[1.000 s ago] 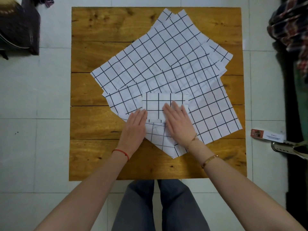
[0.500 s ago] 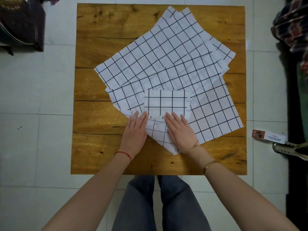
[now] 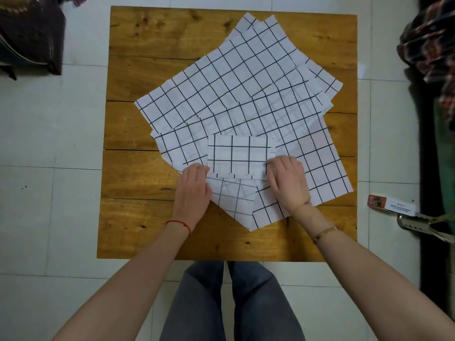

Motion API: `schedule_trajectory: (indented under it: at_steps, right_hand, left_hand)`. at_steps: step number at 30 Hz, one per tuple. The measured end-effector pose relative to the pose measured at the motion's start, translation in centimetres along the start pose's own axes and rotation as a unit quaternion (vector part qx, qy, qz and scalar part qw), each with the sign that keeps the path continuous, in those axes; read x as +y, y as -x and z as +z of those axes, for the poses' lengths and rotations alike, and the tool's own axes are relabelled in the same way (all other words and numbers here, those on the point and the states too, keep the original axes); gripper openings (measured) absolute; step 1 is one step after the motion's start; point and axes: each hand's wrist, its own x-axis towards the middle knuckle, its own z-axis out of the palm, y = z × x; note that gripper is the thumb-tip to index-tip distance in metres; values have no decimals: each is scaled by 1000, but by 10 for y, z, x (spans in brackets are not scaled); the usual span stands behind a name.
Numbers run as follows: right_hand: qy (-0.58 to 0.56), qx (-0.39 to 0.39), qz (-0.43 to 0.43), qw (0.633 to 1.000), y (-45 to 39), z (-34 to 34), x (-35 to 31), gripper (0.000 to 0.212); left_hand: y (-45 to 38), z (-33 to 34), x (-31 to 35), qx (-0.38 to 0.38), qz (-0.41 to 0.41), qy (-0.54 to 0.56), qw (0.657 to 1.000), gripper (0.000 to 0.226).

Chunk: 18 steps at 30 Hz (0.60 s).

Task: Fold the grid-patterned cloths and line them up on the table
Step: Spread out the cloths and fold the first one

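A small folded grid-patterned cloth (image 3: 240,155) lies as a neat rectangle on top of several unfolded white cloths with black grid lines (image 3: 221,89), which overlap at angles across the wooden table (image 3: 138,178). My left hand (image 3: 194,187) pinches the folded cloth's near left corner, fingers curled. My right hand (image 3: 286,179) grips its near right corner the same way. A flat cloth's near corner (image 3: 236,200) shows between my hands.
The table's left side and near edge show bare wood. On the tiled floor sit a small box (image 3: 391,205) at the right, a dark bag (image 3: 29,33) at the upper left and plaid fabric (image 3: 430,40) at the upper right.
My hands were flat, palms down on the folded cloth's near edge. They slid apart to its two near corners and curled their fingers onto them.
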Motion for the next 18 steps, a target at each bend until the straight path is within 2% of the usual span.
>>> schedule_trajectory:
  at_steps: [2,5,7,13,18]
  right_hand:
    - [-4,14,28,1000,-28,2,-3,15]
    - [-11,-5,42,999,-67,4,-7,12]
    - [-13,-33,36,999,-87,6,-11,12]
    - [-9,-110,7,994,-115,14,-22,15]
    - [-1,-148,14,989,-118,19,-22,15]
  left_hand:
    - [-10,-3,6,31,-85,32,995,24]
    - [-25,-2,14,13,-220,91,971,28]
    - [-33,-2,20,0,-263,105,959,30]
    - [-44,-2,32,-14,-315,110,943,31]
    - [-46,1,33,-15,-313,131,940,17]
